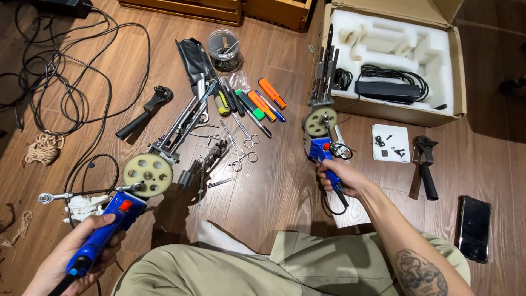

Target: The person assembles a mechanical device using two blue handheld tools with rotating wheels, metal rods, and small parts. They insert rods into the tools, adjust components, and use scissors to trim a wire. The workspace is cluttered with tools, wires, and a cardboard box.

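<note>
Now the left grip is closed round the blue handle of one tufting gun, its gear wheel ahead of the fingers. Across the knees, the right grip clasps a second tufting gun, cardboard box beyond it.

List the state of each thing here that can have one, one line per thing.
Left hand: closed on the left blue-handled tool.
Right hand: closed on the right blue-handled tool, held upright.
Cardboard box: open, foam liner and black power adapter inside.
Clear plastic cup: upright, open, small parts inside.
Phone: screen dark, flat on floor.
Scissors: closed, on floor.
</note>
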